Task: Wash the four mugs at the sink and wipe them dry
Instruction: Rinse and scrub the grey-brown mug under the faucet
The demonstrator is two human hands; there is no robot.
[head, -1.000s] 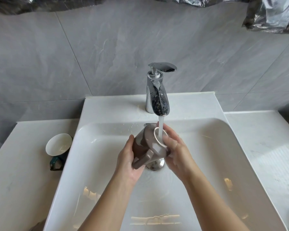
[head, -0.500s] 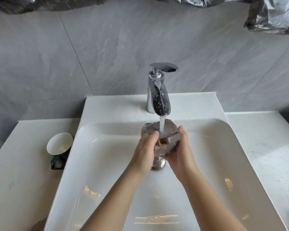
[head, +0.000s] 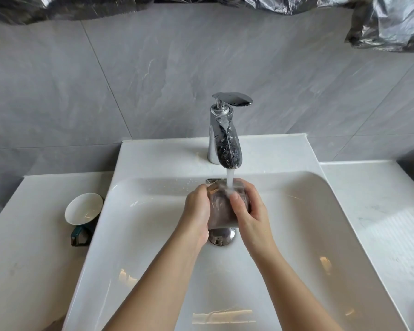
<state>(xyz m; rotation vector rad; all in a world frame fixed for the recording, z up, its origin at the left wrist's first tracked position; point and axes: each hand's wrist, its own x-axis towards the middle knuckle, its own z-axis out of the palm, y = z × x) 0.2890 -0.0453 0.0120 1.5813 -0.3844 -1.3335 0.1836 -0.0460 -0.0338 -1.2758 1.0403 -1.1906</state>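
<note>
Brown mug (head: 221,210) held over middle of white sink (head: 134,235), directly above chrome drain (head: 221,237), under water stream (head: 230,179) from chrome faucet (head: 225,144). Left hand (head: 197,212) cupped round mug's left side, fingers curled over far edge. Right hand (head: 252,215) wraps right side, thumb lying across wet front where water lands. Mug sandwiched between both palms, mostly hidden; which way it faces unclear. Second mug (head: 81,210), dark green with white inside, stands on counter (head: 22,235) left of sink, well apart from hands.
</note>
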